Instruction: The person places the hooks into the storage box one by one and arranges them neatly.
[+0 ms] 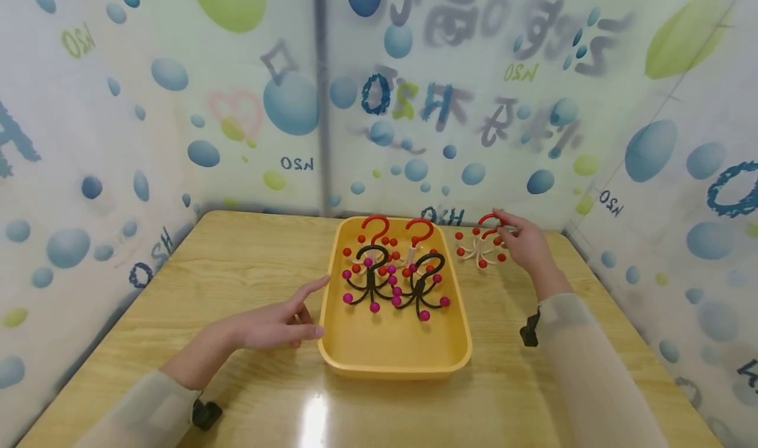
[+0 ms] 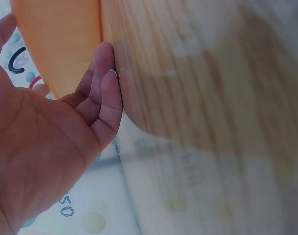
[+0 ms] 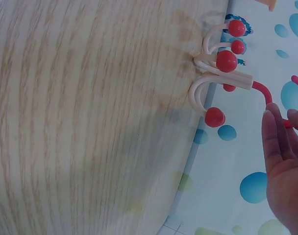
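My right hand pinches the red curved top of a white multi-arm hanger hook, right of the tray. Red balls tip its white arms; in the right wrist view the hook stands close over the table, my right hand on its red end. At the yellow tray, my left hand touches the left rim with extended index finger and thumb. In the left wrist view, the left hand's other fingers are bent beside the tray wall. Inside lie two black hooks with magenta balls and two red-topped white ones.
The light wooden table surrounds the tray. A patterned curtain wall with blue and green dots stands along the back edge and sides. Black wrist devices hang at both sleeves.
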Motion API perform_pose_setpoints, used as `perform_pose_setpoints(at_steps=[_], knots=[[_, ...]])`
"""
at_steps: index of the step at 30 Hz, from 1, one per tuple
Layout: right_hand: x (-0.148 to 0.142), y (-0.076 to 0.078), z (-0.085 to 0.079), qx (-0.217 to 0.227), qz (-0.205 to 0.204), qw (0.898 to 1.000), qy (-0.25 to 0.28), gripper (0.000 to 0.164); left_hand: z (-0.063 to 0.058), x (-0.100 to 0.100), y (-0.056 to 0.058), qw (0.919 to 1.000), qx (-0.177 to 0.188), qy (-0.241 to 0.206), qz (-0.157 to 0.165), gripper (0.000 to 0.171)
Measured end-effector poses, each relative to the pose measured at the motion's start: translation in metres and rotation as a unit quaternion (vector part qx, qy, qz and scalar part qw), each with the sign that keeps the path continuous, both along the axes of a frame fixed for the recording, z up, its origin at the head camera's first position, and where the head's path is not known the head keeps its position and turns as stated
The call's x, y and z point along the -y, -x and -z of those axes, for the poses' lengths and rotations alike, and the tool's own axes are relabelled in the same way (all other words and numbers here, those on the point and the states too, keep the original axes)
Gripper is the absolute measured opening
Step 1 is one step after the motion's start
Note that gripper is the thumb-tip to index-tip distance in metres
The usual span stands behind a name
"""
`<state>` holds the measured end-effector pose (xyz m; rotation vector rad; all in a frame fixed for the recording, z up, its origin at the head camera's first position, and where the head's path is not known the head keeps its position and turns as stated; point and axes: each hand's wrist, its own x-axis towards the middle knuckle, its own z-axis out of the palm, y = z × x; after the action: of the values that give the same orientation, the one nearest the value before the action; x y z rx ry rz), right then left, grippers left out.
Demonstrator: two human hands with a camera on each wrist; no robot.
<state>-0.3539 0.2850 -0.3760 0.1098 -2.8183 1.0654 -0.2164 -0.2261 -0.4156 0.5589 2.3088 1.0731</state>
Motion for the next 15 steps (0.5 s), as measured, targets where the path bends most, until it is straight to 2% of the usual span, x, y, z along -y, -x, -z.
perform_pose_setpoints(at_steps=[10,15], knots=[[0.000,0.002,0.007,-0.022,0.021,0.998,0.046,0.044,-0.001,0.000,-0.002,1.0000,0.000,0.000,-0.003,0.089],[-0.005,-0.004,0.012,-0.033,0.018,0.998,0.050,0.044,-0.001,-0.001,-0.002,1.0000,0.003,0.000,-0.006,0.088]])
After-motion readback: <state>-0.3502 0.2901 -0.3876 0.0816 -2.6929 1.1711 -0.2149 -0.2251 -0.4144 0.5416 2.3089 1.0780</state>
